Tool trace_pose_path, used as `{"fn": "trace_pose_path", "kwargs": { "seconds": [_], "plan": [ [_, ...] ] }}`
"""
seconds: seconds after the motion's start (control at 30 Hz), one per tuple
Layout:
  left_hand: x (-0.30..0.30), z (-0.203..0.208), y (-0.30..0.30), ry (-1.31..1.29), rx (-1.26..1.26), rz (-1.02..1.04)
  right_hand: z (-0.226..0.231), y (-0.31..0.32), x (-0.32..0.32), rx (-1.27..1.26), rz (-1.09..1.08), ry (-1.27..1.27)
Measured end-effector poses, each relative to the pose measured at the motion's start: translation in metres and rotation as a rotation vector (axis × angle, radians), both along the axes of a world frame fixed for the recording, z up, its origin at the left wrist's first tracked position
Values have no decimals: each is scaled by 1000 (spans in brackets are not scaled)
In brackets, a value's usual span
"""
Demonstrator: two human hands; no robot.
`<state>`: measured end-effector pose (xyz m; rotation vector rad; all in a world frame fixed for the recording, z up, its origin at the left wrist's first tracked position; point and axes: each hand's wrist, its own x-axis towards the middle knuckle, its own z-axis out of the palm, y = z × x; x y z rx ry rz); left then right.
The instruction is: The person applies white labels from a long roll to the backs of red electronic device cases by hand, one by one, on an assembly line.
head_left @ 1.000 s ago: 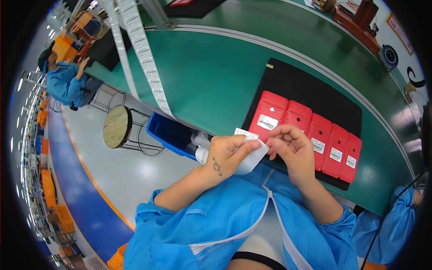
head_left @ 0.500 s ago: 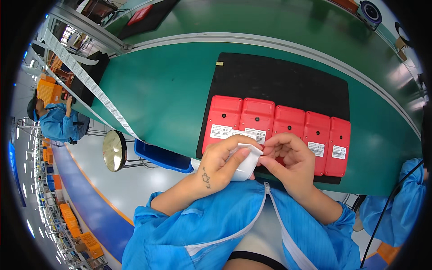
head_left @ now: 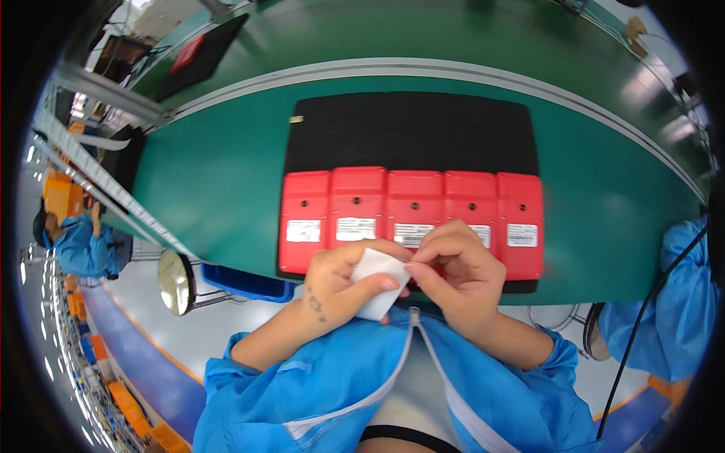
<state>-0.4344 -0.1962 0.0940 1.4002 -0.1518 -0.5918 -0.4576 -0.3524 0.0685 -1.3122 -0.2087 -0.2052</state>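
Note:
My left hand (head_left: 340,285) grips a folded white sheet (head_left: 375,291), its thumb pressed flat across the front. The sheet looks like paper and is tilted just off the table's near edge. At the sheet's upper right corner, the thumb and forefinger of my right hand (head_left: 457,279) are pinched together. Whether they grip that corner or something small on it cannot be made out. Beyond my hands, several red device casings (head_left: 415,198) lie side by side in a row, each with a white printed label. They rest on a black mat (head_left: 411,128).
The mat lies on a green table (head_left: 211,181) with a metal rail (head_left: 423,66) behind. To the left hang strips of labels (head_left: 113,185) near a blue bin (head_left: 245,283) and a round stool (head_left: 175,282). One person (head_left: 87,241) sits at far left; a blue sleeve (head_left: 657,302) shows at right.
The view has shifted, so the mat and casings now appear farther left. The white sheet is turned flatter toward me. Both hands stay together at it, the right still at its corner.

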Motion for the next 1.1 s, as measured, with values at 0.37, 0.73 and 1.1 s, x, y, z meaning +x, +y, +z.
{"fn": "trace_pose_path", "kwargs": {
  "seconds": [0.37, 0.73, 1.1],
  "plan": [
    [7, 1, 13, -337, 236, -222, 20, -90, -3, -187, -353, 197],
    [15, -2, 5, -21, 152, -52, 16, -73, 2, -367, -164, 568],
    [24, -10, 5, 18, -54, -141, 14, -73, 2, -417, -170, 535]
  ]
}}
